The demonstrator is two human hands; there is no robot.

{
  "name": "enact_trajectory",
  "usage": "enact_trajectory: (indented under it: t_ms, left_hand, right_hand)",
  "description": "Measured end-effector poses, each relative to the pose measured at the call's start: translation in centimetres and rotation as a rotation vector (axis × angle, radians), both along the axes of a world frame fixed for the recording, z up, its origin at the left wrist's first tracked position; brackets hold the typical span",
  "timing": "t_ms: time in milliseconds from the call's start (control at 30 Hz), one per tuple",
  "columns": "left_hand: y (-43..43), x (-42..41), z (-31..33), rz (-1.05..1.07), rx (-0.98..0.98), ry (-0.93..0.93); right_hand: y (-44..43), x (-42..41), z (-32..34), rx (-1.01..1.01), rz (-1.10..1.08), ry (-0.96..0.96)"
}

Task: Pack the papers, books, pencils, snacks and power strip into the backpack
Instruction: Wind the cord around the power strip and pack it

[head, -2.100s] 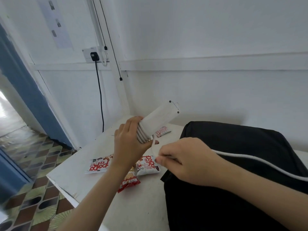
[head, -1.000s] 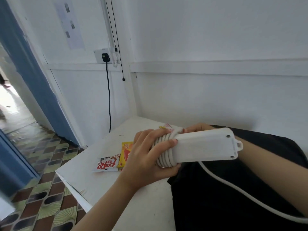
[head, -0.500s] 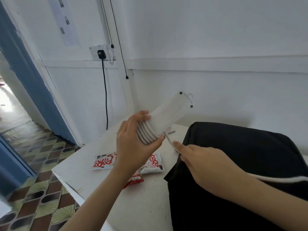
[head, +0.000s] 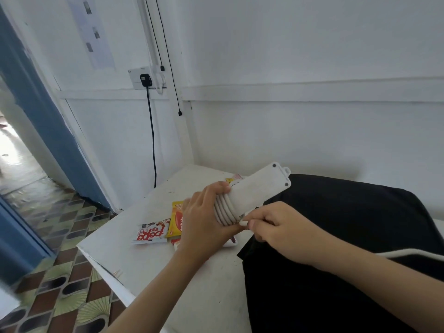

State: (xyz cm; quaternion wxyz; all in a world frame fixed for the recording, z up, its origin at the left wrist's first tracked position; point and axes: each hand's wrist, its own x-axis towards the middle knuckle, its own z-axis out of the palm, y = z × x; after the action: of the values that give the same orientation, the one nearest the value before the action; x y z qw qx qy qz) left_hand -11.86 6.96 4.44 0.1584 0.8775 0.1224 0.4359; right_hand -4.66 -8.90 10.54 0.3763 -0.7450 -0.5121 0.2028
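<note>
One black backpack (head: 348,248) lies nearest, on the right part of the bench (head: 144,267). One loose cord (head: 413,254) runs in over it to the right hand (head: 283,231), which pinches the cord just beside the wound turns. The left hand (head: 204,219) grips the wound end of the one power strip (head: 259,191), held above the bench. Long axis: tilted, free end up and away to the right, over the backpack's left edge. The right hand is nearer the backpack. Beyond the left hand lie at least three snack packets (head: 151,234); others may be hidden.
</note>
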Motion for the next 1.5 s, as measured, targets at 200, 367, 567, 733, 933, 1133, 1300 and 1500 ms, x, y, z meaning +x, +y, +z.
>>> enact_trajectory:
  t_ms: [200, 367, 567, 733, 933, 1133, 1300, 1500]
  left_hand:
    - [0.3, -0.4, -1.2, 0.042, 0.016, -0.036]
    - [0.9, -0.3, -1.4, 0.098, 0.091, -0.035]
    - [1.9, -0.5, -1.4, 0.169, 0.098, 0.015]
    - [3.1, -0.2, -1.6, 0.202, 0.076, 0.111]
    - [2.1, -0.1, -1.9, -0.002, 0.127, 0.231]
    - [-0.8, -0.1, -0.3, -0.253, 0.247, 0.036]
    - [-1.8, -0.5, 2.1, -0.324, 0.414, -0.133]
    - [-2.2, -0.8, 3.3, -0.270, 0.320, -0.220]
  right_hand:
    - [-0.4, -0.1, -0.8, -0.038, 0.122, -0.089]
    - [-1.2, 0.8, -1.8, -0.094, 0.071, -0.193]
    - [-3.3, 1.7, -3.3, -0.314, -0.175, -0.706]
    - [-5.3, 2.8, -2.4, -0.284, -0.338, -0.942]
    - [-5.9, 4.6, 0.3, 0.097, -0.313, -1.031]
    - [-3.5, 6.7, 3.2, 0.177, -0.465, -0.931]
    - [-1.9, 8.8, 2.3, 0.122, -0.334, -0.581]
    - [-2.5, 6.7, -1.4, 0.040, -0.217, -0.351]
